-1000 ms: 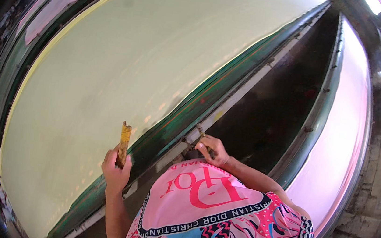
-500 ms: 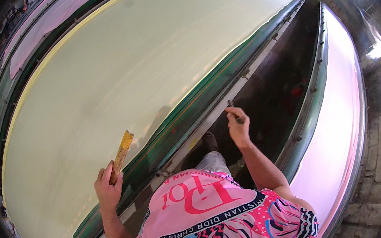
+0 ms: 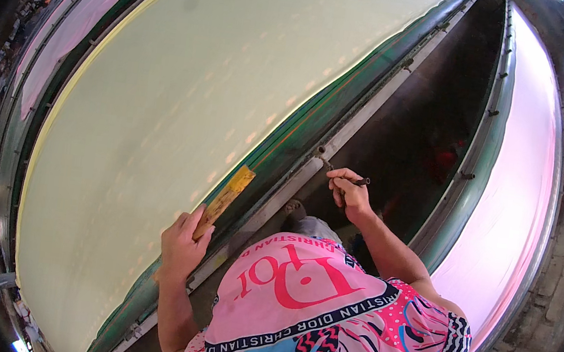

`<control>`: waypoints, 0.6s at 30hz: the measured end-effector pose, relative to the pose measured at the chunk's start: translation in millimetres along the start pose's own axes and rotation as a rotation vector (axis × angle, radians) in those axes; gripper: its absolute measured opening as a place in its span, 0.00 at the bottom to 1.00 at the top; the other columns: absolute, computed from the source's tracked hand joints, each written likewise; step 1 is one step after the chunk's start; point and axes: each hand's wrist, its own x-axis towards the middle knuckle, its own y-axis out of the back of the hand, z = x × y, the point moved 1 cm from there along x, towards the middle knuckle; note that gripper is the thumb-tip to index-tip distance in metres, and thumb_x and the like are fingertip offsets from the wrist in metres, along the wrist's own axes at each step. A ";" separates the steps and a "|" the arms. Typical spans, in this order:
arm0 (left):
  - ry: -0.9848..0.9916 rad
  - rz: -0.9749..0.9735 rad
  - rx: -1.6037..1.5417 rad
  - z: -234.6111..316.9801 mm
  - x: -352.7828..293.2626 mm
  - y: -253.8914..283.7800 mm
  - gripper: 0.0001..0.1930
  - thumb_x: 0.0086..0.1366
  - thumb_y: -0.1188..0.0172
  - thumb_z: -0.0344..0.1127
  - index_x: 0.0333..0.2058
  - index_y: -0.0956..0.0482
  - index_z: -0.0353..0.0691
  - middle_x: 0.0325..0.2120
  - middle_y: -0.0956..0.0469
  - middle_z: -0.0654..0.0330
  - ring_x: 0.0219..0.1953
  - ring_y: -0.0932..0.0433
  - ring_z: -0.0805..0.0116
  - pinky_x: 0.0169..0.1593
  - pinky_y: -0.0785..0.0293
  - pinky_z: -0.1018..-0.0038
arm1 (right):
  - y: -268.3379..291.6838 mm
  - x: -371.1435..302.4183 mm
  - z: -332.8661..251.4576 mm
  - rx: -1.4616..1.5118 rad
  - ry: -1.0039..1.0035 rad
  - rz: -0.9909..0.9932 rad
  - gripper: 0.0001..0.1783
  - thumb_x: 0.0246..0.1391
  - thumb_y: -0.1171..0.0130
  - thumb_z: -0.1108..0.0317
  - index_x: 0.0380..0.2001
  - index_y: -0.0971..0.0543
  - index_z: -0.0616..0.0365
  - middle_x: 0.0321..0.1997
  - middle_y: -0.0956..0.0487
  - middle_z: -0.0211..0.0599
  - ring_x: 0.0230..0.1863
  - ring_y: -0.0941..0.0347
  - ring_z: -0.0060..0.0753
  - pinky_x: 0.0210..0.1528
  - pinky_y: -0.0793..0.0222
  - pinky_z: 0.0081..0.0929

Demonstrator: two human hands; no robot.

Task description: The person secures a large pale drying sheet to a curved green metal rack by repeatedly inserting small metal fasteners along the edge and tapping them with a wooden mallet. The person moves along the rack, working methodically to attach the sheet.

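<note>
One flat, blotchy yellow strip (image 3: pixel 225 201)

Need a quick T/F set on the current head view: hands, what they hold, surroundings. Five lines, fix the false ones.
1. The left hand holds a flat yellow strip. True.
2. The right hand is empty. False: it grips a thin dark object.
3. The wide sheet beside the left hand is deep red. False: it is pale yellow-green.
4. A dark gap separates the wide sheet's table from the pink-white sheet on the right. True.
5. The person's top is plain grey. False: it is mostly pink, with patterns and lettering.
</note>
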 end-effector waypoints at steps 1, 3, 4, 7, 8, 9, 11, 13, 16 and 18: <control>-0.009 -0.017 0.015 9.2 7.6 -1.6 0.27 0.65 0.24 0.37 0.63 0.17 0.46 0.39 0.16 0.52 0.38 0.14 0.47 0.40 0.17 0.55 | 2.5 1.4 -1.6 0.072 -0.043 -0.029 0.11 0.73 0.43 0.74 0.51 0.14 0.60 0.33 0.18 0.35 0.21 0.32 0.24 0.20 0.40 0.28; -0.032 -0.045 0.043 24.0 22.4 -6.5 0.27 0.66 0.26 0.37 0.63 0.17 0.46 0.39 0.15 0.51 0.39 0.13 0.46 0.41 0.17 0.54 | 9.0 3.4 -2.7 0.235 -0.175 -0.085 0.09 0.74 0.42 0.70 0.52 0.16 0.55 0.34 0.19 0.35 0.21 0.35 0.25 0.21 0.43 0.28; -0.028 -0.061 0.060 31.1 29.6 -8.6 0.27 0.67 0.26 0.37 0.64 0.17 0.45 0.40 0.15 0.51 0.39 0.13 0.46 0.42 0.16 0.54 | 11.2 4.8 -2.2 0.350 -0.240 -0.110 0.10 0.74 0.42 0.69 0.52 0.16 0.54 0.35 0.19 0.34 0.21 0.36 0.25 0.22 0.44 0.28; -0.014 -0.051 0.087 48.5 51.8 -23.7 0.26 0.68 0.29 0.36 0.65 0.19 0.44 0.41 0.15 0.50 0.41 0.13 0.45 0.43 0.16 0.52 | 16.6 8.4 -0.3 0.646 -0.390 -0.229 0.11 0.75 0.43 0.64 0.55 0.19 0.49 0.36 0.21 0.32 0.21 0.38 0.24 0.22 0.44 0.26; -0.007 -0.015 0.081 51.6 59.7 -34.3 0.26 0.69 0.29 0.36 0.64 0.19 0.43 0.41 0.14 0.50 0.41 0.13 0.44 0.44 0.16 0.52 | 19.0 9.3 1.4 0.680 -0.404 -0.255 0.10 0.75 0.43 0.65 0.55 0.18 0.47 0.36 0.21 0.31 0.22 0.39 0.24 0.23 0.44 0.26; 0.005 0.023 0.072 54.5 65.7 -46.4 0.25 0.69 0.30 0.35 0.64 0.19 0.43 0.41 0.14 0.49 0.42 0.13 0.44 0.44 0.16 0.51 | 19.4 11.5 3.9 0.653 -0.390 -0.247 0.10 0.75 0.43 0.66 0.55 0.18 0.47 0.35 0.22 0.30 0.22 0.39 0.23 0.23 0.45 0.26; 0.043 0.051 0.051 71.8 85.8 -65.0 0.21 0.70 0.31 0.35 0.60 0.18 0.41 0.43 0.14 0.47 0.43 0.13 0.41 0.45 0.16 0.50 | 13.8 9.6 4.5 0.548 -0.329 -0.190 0.11 0.75 0.43 0.68 0.54 0.16 0.47 0.34 0.22 0.30 0.22 0.39 0.23 0.24 0.46 0.27; 0.017 0.056 0.029 86.9 108.0 -87.2 0.18 0.71 0.32 0.35 0.58 0.19 0.40 0.43 0.14 0.47 0.44 0.13 0.40 0.45 0.16 0.48 | 10.7 10.9 10.4 0.475 -0.276 -0.154 0.11 0.74 0.43 0.70 0.53 0.16 0.49 0.32 0.23 0.31 0.21 0.38 0.24 0.25 0.45 0.30; -0.042 0.008 -0.006 105.5 136.4 -114.8 0.18 0.72 0.32 0.37 0.56 0.20 0.40 0.44 0.13 0.46 0.46 0.13 0.39 0.47 0.16 0.46 | 2.1 4.7 6.3 0.431 -0.234 -0.120 0.11 0.73 0.43 0.71 0.53 0.16 0.51 0.31 0.24 0.31 0.21 0.39 0.25 0.25 0.44 0.30; -0.022 -0.042 -0.021 121.2 153.2 -126.8 0.19 0.71 0.29 0.39 0.56 0.20 0.39 0.46 0.13 0.45 0.48 0.14 0.38 0.50 0.17 0.47 | 2.4 5.6 5.7 0.422 -0.179 -0.120 0.11 0.73 0.44 0.71 0.52 0.17 0.53 0.30 0.24 0.32 0.20 0.38 0.26 0.25 0.42 0.31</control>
